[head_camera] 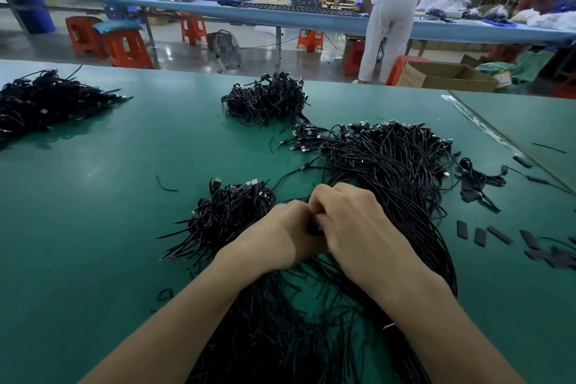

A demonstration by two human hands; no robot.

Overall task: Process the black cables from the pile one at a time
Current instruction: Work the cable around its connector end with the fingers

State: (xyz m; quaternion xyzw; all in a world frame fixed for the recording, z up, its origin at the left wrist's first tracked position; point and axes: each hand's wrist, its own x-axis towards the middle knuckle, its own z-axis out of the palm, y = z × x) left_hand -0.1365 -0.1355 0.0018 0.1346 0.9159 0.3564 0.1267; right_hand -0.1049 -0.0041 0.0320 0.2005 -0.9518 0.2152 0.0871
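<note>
Room, head view: workshop with long blue benches, orange stools (pixel 124 47), a floor fan (pixel 227 47) and a cardboard box (pixel 445 75); a person (pixel 389 9) stands at the far bench, back turned.
Surface: green table mat (pixel 93 196) fills the foreground.
Loose pile (pixel 389 171): long black cables fan from the near edge toward upper right, passing under both forearms.
Bundled heaps: near heap (pixel 224 212) just left of the hands, middle heap (pixel 268 100) farther back, far-left heap (pixel 40 103) well apart.
Left hand (pixel 280 234): fingers curled, gripping the coiled cable (pixel 314 229) from the left.
Right hand (pixel 352 221): fingers curled over the same coil, touching the left hand.
Coiled cable: between both hands above the loose pile, mostly hidden.
Right edge: short black strips (pixel 498 234) lie scattered on the mat.
</note>
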